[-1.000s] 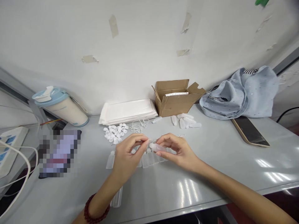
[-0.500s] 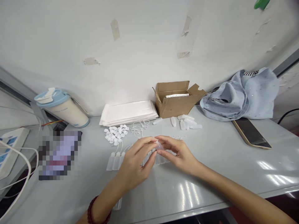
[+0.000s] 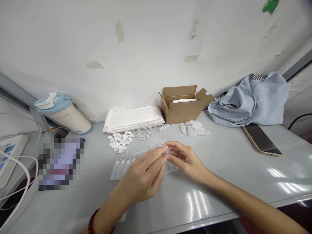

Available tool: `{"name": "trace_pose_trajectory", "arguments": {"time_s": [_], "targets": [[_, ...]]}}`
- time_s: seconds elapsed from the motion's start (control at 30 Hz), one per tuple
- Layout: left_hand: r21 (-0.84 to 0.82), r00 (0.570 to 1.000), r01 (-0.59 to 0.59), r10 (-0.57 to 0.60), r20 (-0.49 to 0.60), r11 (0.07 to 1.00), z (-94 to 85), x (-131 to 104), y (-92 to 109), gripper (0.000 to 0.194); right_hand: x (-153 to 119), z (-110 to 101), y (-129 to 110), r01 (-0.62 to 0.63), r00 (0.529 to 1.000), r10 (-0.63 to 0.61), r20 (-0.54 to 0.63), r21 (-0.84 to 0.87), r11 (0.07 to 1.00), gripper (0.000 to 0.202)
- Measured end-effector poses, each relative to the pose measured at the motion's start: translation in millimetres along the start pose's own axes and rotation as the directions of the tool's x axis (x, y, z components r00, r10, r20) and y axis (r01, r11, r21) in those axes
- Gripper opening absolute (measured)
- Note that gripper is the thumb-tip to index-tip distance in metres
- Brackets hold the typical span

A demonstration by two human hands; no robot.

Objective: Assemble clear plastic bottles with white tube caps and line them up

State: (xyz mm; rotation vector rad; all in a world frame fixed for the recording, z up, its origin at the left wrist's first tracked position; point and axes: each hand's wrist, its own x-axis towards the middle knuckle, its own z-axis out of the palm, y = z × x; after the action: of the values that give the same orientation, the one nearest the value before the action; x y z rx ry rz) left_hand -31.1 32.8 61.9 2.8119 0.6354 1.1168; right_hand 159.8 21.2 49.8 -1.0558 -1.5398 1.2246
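- Fingers of the right hand point(image 3: 188, 160) grasp a small translucent bottle point(image 3: 167, 151), raised between both hands above the grey table point(image 3: 219, 169).
- Left hand point(image 3: 142, 177): fingertips closed on the same bottle, from the opposite side; a thin white tube point(image 3: 159, 141) sticks out past them.
- Step in hand (judged from the similar row of tubed bottles point(image 3: 121, 169)): seating the tube's fitting at the bottle mouth.
- Next move probably calls for a firm hold on the bottle by the right hand and a straight, gentle press or twist by the left (soft plastic may give).
- Nearby: white caps point(image 3: 120, 141), loose tubes point(image 3: 142, 136) and loose bottles point(image 3: 195, 127), all beyond the hands.
- Hidden: most of the held bottle and its mouth, behind fingers; cannot tell whether the fitting is fully seated.
- Also obscured: the row's middle, behind the left hand; one further bottle point(image 3: 122, 217) barely emerges beside the left forearm.
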Motion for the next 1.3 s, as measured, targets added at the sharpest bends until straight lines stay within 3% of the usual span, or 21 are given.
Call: {"name": "trace_pose_trajectory", "arguments": {"time_s": [0.23, 0.37, 0.5, 0.8, 1.03, 1.3], "targets": [[-0.049, 1.0, -0.014, 0.014, -0.009, 0.999, -0.9, 0.0, 3.6, 0.044, 1.2, -0.3, -6.9, -0.085, 0.996, 0.076, 0.047, 0.22, 0.972, 0.023], [-0.134, 0.99, 0.09, -0.103, -0.099, 0.987, -1.3, 1.9, 3.8, 0.038, 2.8, -2.3, -14.0, -0.178, 0.983, 0.156, 0.094, 0.333, 0.926, 0.021], [-0.15, 0.966, 0.212, -0.23, -0.121, 0.966, -0.2, 3.0, 4.0, 0.033, 4.6, -3.6, -16.3, -0.218, 0.971, 0.161, 0.175, 0.383, 0.898, 0.021], [-0.154, 0.964, 0.232, -0.249, -0.098, 0.96, 2.8, 1.5, 8.1, 0.03, 3.7, -2.8, -9.9, -0.264, 0.957, 0.174, 0.232, 0.448, 0.854, 0.026], [-0.196, 0.957, 0.282, -0.289, -0.009, 0.939, -0.9, 1.9, 8.3, 0.029, 3.9, -1.4, -8.4, -0.264, 0.959, 0.178, 0.22, 0.477, 0.838, 0.034], [-0.236, 0.949, 0.313, -0.314, 0.034, 0.92, 1.0, 1.3, 7.8, 0.039, 4.2, -2.7, -5.9, -0.29, 0.954, 0.191, 0.23, 0.561, 0.775, 0.026]]}}
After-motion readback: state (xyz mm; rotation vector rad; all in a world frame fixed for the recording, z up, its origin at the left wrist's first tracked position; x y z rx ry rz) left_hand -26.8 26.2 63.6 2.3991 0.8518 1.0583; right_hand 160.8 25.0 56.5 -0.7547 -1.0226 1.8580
